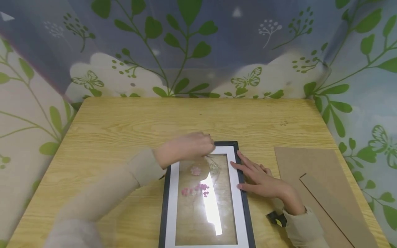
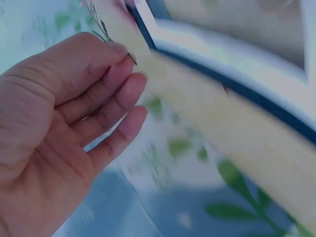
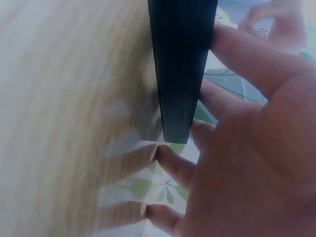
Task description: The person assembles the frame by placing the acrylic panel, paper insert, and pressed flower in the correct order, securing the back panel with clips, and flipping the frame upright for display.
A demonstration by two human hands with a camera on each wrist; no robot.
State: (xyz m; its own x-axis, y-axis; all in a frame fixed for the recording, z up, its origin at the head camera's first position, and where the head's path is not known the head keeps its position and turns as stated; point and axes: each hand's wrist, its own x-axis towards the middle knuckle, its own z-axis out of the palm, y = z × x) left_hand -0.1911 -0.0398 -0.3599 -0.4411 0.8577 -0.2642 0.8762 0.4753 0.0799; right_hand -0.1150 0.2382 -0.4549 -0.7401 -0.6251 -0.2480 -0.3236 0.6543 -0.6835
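Above the picture frame's far end, its long axis running away from me, my left grip pinches a thin sprig trailing back toward me, while my right grip, fingers extended, grasping nothing, touches the right side.

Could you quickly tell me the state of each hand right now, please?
Left hand: closed, pinching a sprig.
Right hand: open, touching the frame.
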